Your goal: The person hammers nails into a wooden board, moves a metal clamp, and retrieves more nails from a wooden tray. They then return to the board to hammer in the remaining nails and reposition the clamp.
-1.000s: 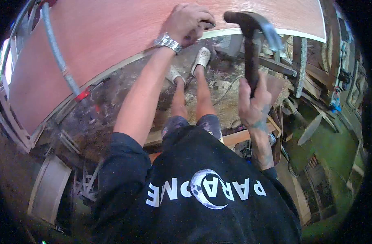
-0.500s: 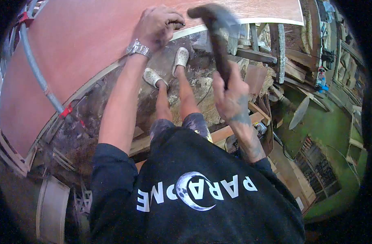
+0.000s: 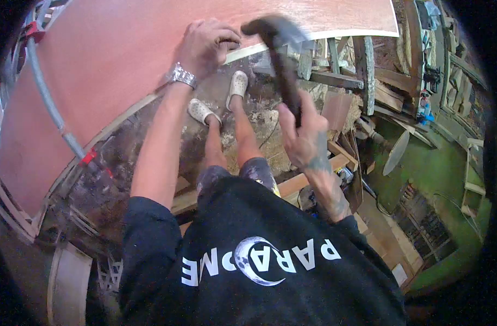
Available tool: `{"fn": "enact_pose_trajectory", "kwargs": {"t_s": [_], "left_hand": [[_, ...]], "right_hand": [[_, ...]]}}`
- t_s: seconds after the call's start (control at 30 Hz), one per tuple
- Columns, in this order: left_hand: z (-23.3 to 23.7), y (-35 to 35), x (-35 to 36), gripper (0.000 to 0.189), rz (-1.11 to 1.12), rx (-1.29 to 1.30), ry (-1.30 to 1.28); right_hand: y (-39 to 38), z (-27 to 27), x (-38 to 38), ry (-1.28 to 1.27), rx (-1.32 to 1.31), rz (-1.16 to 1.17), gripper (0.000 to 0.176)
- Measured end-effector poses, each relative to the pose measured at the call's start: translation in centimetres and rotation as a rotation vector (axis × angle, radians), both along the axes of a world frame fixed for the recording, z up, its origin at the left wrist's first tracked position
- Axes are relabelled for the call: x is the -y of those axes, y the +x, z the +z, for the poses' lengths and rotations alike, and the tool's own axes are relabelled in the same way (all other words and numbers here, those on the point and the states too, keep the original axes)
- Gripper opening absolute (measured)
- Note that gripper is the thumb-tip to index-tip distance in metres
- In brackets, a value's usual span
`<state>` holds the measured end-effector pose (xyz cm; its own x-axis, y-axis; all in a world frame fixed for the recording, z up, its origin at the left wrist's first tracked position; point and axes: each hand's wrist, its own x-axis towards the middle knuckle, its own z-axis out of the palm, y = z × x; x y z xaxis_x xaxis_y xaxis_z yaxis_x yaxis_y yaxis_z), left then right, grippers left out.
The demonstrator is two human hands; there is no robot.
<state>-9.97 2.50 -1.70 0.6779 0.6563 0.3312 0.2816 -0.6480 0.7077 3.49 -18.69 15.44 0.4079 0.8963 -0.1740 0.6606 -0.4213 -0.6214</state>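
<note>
My right hand is wrapped around the handle of a dark hammer. The hammer's head is raised over the panel's edge, just right of my left hand, and its far end is blurred. On the pale rim of a large reddish panel rests my left hand, with a metal watch at the wrist. Its fingers are curled together at the edge; anything pinched in them is too small or hidden to make out.
A grey metal pipe with red clamps crosses the panel on the left. My feet in pale clogs stand on rough ground below the edge. Wooden beams and planks lie to the right, near a round disc over a green floor.
The hammer head has come slightly down and left, a little closer to my left hand. My left hand keeps its place at the panel's edge, and the whole view has shifted slightly.
</note>
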Motion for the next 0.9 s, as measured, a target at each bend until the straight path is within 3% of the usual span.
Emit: {"fn": "enact_pose_trajectory", "kwargs": {"t_s": [0.03, 0.1, 0.13, 0.2, 0.27, 0.3, 0.4, 0.43, 0.5, 0.6, 0.63, 0.77, 0.87, 0.9], "left_hand": [[0.1, 0.1, 0.3, 0.020, 0.007, 0.005, -0.099], [1.3, 0.5, 1.1, 0.029, 0.041, 0.139, -0.410], [1.8, 0.4, 1.3, 0.029, 0.073, 0.080, -0.366], [2.9, 0.4, 1.1, 0.029, 0.138, -0.035, -0.270], [2.5, 0.5, 1.2, 0.032, 0.153, 0.003, -0.231], [2.2, 0.6, 1.1, 0.034, 0.157, 0.021, -0.211], [1.8, 0.7, 1.3, 0.030, 0.195, 0.148, -0.051], [1.7, 0.8, 1.4, 0.026, 0.193, -0.061, -0.266], [2.0, 0.8, 1.6, 0.025, 0.185, -0.020, -0.211], [1.9, 0.7, 0.8, 0.028, 0.165, 0.019, -0.169], [1.9, 0.7, 1.0, 0.031, 0.165, 0.024, -0.170], [2.4, 0.4, 0.9, 0.029, 0.167, 0.009, -0.190], [2.5, 0.7, 1.3, 0.029, 0.218, -0.015, -0.152], [2.5, 0.8, 1.3, 0.028, 0.218, -0.031, -0.150]], "right_hand": [[-0.4, 1.0, 0.2, 0.109, 0.057, -0.011, 0.025], [-0.9, 0.8, 2.0, 0.311, -0.202, -0.126, 0.022], [-0.9, 0.2, 2.7, 0.366, -0.259, -0.140, 0.024], [0.4, -3.0, 2.3, 0.204, 0.027, 0.040, 0.027], [1.0, -5.0, 1.2, -0.208, -0.042, 0.047, 0.028], [0.9, -4.0, 0.3, -0.260, -0.028, 0.018, 0.027], [-0.5, -0.1, -0.6, 0.080, -0.011, -0.063, 0.025], [-0.6, -0.4, 0.4, 0.143, -0.070, -0.083, 0.023], [-0.8, -0.9, 2.4, 0.270, -0.187, -0.115, 0.021], [0.6, -4.9, 1.2, 0.219, 0.127, 0.099, 0.021], [1.6, -5.6, 0.8, -0.216, 0.012, 0.101, 0.021], [0.3, -3.1, 0.4, 0.013, -0.026, -0.068, 0.024], [1.0, -6.2, 3.7, 0.165, 0.008, 0.003, 0.024], [1.0, -5.6, 1.6, 0.162, 0.043, 0.078, 0.026]]}}
